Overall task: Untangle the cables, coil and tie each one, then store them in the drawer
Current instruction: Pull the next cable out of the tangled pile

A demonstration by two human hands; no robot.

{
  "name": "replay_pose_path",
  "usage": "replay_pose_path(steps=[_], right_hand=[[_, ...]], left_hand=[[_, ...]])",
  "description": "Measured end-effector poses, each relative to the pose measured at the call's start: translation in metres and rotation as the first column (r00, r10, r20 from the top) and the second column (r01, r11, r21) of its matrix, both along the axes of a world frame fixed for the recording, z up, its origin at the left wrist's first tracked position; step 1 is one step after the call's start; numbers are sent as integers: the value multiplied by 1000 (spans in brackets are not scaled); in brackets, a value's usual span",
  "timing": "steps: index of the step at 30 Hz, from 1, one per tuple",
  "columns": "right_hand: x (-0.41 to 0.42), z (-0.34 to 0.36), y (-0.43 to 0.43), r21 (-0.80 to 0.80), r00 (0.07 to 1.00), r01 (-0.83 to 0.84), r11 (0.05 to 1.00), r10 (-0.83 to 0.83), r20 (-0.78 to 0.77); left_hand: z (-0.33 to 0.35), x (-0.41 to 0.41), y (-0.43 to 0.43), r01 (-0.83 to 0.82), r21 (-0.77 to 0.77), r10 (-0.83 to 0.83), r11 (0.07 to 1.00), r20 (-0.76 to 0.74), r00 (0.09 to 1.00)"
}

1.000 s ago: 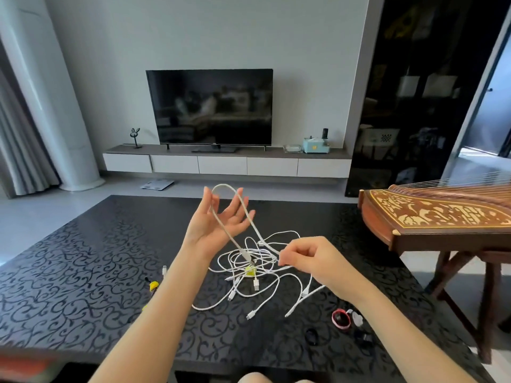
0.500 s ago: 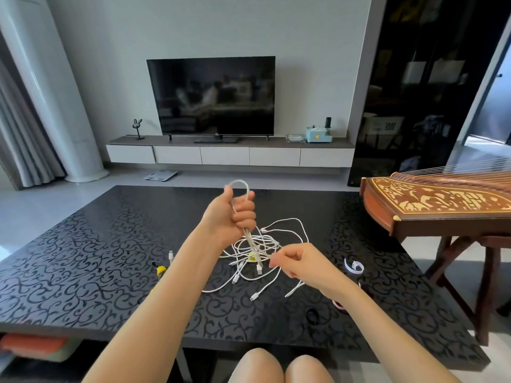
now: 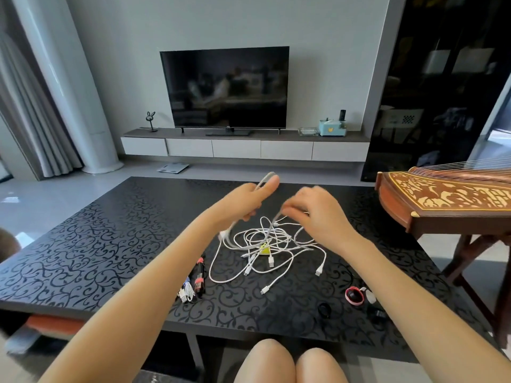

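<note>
Over the black scroll-patterned surface (image 3: 110, 244), left hand (image 3: 243, 201) is gripping a looped white cable (image 3: 264, 180), right hand (image 3: 318, 214) is pinching its strand above the tangled white cable pile (image 3: 265, 241); yanking would likely tighten knots.

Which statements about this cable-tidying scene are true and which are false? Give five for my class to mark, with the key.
1. The left hand grips a raised loop of white cable. True.
2. The tangle of cables lies on a white cloth. False: it lies on the black patterned table.
3. The television shows a bright picture. False: its screen is dark.
4. A red ring lies on the table near the right forearm. True.
5. The right hand rests on the stringed instrument. False: it pinches a cable above the tangle, and the instrument stands apart, to the right.
</note>
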State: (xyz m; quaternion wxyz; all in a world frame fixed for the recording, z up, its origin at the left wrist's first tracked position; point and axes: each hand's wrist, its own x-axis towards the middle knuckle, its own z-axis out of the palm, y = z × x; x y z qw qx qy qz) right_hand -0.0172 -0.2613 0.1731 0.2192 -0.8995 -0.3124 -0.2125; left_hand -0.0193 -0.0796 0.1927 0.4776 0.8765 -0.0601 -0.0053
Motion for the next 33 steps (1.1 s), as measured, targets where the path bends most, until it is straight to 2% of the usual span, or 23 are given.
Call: replay_pose_path(steps=[2,4,9,11,14,19,25,30,33], right_hand=[[0,17,9,218,994,-33,975,54,-92],[1,27,15,369,982,-22,929,88,-165],[5,33,26,413,951,10,911,119,-286],[5,34,26,451,926,8,892,164,-341],[9,39,24,527,900,10,850,222,-375],[12,38,26,669,826,147,728,282,-488],[17,35,26,745,797,280,606,287,-532],[15,36,21,756,863,215,618,242,-444],[12,27,15,805,845,206,556,313,-433]], left_hand=[[-4,-2,-1,113,-142,-127,983,-96,987],[-15,0,0,196,-199,-220,960,-110,969],[-28,4,-1,284,-355,-324,891,-55,945],[-32,5,0,304,-341,-345,890,-66,936],[-41,5,-2,298,-209,-319,931,-70,945],[-42,2,-12,285,-309,-296,908,10,955],[-40,4,-22,175,-267,-173,948,32,984],[-33,1,-31,225,-434,-176,873,151,973],[-23,0,-30,199,-586,-87,786,214,973]])
